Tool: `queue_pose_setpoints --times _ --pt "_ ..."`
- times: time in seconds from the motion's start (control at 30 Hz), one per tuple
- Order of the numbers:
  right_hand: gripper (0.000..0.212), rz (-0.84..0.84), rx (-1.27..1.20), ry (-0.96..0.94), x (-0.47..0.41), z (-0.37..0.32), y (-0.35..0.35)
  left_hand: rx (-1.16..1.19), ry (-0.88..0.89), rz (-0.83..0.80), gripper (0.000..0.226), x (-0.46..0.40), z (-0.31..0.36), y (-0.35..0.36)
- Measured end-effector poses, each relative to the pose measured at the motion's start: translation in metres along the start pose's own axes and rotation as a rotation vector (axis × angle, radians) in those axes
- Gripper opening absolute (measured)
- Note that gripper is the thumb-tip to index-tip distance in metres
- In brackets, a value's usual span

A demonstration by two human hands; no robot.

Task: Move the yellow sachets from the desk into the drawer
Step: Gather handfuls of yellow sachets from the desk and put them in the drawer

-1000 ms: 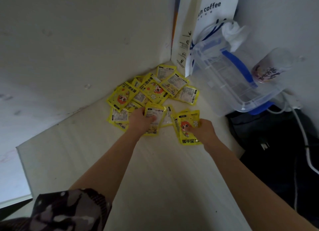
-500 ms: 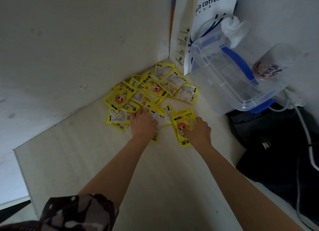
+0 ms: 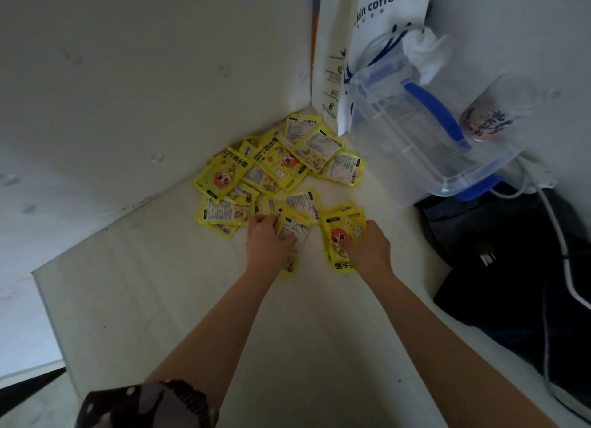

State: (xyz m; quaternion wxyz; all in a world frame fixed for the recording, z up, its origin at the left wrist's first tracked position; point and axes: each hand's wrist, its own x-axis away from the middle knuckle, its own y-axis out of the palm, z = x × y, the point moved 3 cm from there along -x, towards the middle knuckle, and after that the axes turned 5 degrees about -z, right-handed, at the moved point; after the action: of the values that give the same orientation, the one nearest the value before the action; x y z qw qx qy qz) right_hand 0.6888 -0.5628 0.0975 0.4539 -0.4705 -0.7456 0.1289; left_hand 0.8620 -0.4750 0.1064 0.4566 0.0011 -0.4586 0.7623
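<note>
Several yellow sachets (image 3: 275, 165) lie in a loose heap in the far corner of the pale desk (image 3: 179, 299). My left hand (image 3: 267, 243) lies over a sachet showing its printed back (image 3: 294, 229), with the thumb curled over its near edge. My right hand (image 3: 369, 251) grips a small stack of sachets with a red cartoon face (image 3: 340, 232) at the heap's near right side. No drawer is in view.
A white coffee paper bag (image 3: 377, 27) stands in the corner. A clear plastic box with blue handles (image 3: 425, 139) and a drink cup (image 3: 489, 114) sit at the right. A black bag (image 3: 518, 267) and white cable (image 3: 563, 258) lie beside them. The desk's left edge (image 3: 48, 306) drops off.
My left hand has slid a little to the left across the sachets. My right hand stays on its stack, which has shifted slightly nearer to me.
</note>
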Motion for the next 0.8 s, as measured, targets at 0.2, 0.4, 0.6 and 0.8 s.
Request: queue_pose_setpoints --times 0.2,0.4,0.6,0.8 --pt "0.033 0.022 -0.150 -0.022 0.028 0.019 -0.012 0.261 -0.079 0.030 0.020 0.041 -0.023 -0.003" --pt "0.034 0.005 -0.369 -0.011 0.074 0.052 -0.024 0.650 -0.199 0.018 0.018 0.101 -0.043 -0.005" --pt "0.026 -0.051 -0.635 -0.011 0.138 0.074 -0.033 0.803 -0.187 0.026 0.022 0.162 -0.052 -0.001" --pt "0.037 -0.026 -0.702 0.001 0.197 0.099 -0.028 0.863 -0.154 -0.027 0.025 0.207 -0.061 0.003"
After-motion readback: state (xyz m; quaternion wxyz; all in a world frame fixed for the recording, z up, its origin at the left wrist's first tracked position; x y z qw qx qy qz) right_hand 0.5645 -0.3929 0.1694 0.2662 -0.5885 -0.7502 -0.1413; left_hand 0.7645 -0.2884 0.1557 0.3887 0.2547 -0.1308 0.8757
